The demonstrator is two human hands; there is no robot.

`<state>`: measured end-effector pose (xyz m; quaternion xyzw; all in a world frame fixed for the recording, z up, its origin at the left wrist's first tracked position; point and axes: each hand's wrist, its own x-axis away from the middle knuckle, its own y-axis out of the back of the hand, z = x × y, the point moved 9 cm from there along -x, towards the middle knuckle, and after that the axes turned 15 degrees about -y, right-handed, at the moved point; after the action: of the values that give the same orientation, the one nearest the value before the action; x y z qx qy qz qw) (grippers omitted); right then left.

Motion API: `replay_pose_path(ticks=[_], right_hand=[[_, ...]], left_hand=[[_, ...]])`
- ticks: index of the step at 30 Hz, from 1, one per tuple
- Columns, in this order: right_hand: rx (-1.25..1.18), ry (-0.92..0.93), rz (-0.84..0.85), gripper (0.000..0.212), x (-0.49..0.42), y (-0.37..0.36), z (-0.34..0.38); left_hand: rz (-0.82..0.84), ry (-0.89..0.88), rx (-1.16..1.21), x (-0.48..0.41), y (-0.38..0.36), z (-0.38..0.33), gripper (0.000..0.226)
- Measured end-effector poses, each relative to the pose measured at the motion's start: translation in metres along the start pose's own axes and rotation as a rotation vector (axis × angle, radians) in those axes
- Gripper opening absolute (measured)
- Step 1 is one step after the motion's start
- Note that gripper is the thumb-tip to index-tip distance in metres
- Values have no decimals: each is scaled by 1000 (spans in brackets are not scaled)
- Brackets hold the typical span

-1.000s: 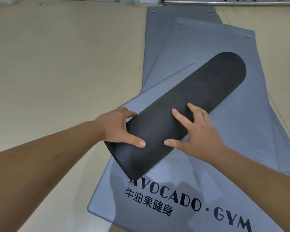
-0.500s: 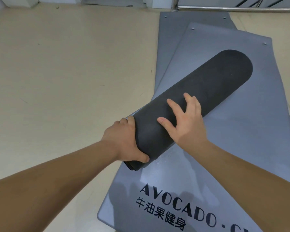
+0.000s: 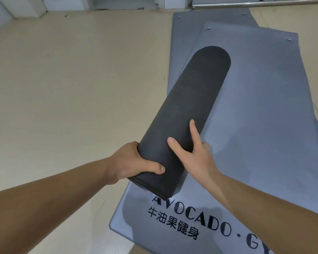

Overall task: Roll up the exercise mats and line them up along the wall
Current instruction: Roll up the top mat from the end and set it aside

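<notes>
A rolled dark grey mat [image 3: 189, 107] lies lengthwise, pointing away from me, on top of flat blue-grey mats. My left hand [image 3: 134, 164] grips the roll's near left side, thumb on top. My right hand [image 3: 193, 154] holds the near right side, thumb and forefinger spread over the top and the other fingers curled under. The flat mat [image 3: 255, 143] beneath carries black "AVOCADO GYM" lettering near me. Another flat mat [image 3: 184, 24] sticks out from under it toward the far wall.
Beige floor [image 3: 72, 88] spreads to the left. The white wall base and a doorway [image 3: 117, 2] run along the top. A metal rail [image 3: 255, 3] sits at the top right.
The roll has swung from lying diagonally to pointing nearly straight away from me. Both hands shifted to its near end, the right hand's fingers now wrapping under the side.
</notes>
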<state>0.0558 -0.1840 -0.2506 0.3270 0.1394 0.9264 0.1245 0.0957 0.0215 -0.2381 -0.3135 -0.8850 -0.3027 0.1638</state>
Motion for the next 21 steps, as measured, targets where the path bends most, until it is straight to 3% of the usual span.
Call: replay_pose_path(ticks=[3, 5, 10, 12, 14, 16, 17, 21], right_hand=[[248, 126, -87, 66, 13, 7, 1], [333, 208, -62, 61, 20, 2, -2], [398, 236, 50, 66, 21, -29, -16], [448, 264, 47, 70, 18, -42, -7], [511, 323, 22, 71, 21, -57, 4], [578, 432, -8, 66, 28, -73, 17], [613, 490, -7, 62, 32, -81, 22], [696, 609, 192, 61, 42, -120, 18]], left_hand=[[119, 85, 231, 30, -12, 24, 72], [215, 158, 244, 47, -17, 44, 80], [218, 257, -247, 52, 23, 48, 134], [188, 174, -497, 45, 39, 22, 128], [159, 48, -737, 41, 40, -6, 100], [99, -42, -800, 43, 34, -14, 74], [75, -38, -764, 45, 30, -7, 71], [-26, 129, -541, 51, 36, 48, 116]])
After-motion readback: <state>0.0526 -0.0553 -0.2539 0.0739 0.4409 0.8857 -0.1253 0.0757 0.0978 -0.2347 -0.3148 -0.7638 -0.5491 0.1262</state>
